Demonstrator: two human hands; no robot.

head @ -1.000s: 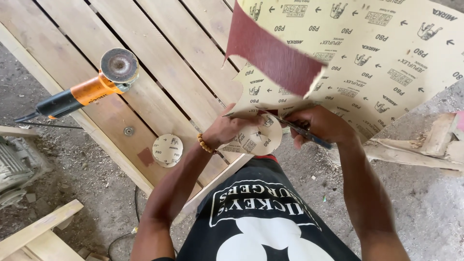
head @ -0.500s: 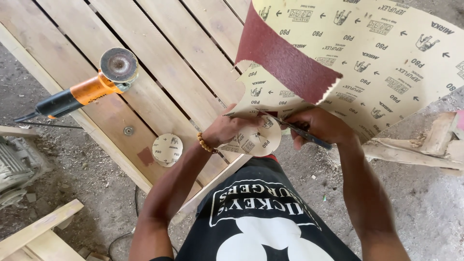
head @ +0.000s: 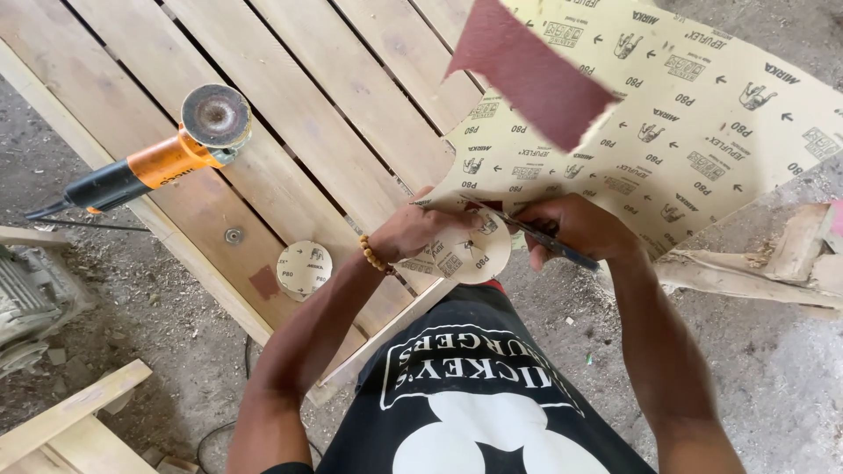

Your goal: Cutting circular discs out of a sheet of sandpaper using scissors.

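A large yellow-backed sandpaper sheet with one corner folded over, showing its dark red grit side, lies across the wooden slat panel. My left hand presses a round paper disc against the sheet's near edge. My right hand holds a thin dark pen-like tool, its tip at the disc's rim. I cannot tell whether it is a pen or a blade.
An orange and black angle grinder lies on the slats at left, pad up. A second sandpaper disc and a metal washer rest on the near plank. Scrap wood sits at right and lower left.
The sheet's folded red corner has swung up and away to the right. Both hands stay at the disc, with the tool shifted slightly along its rim.
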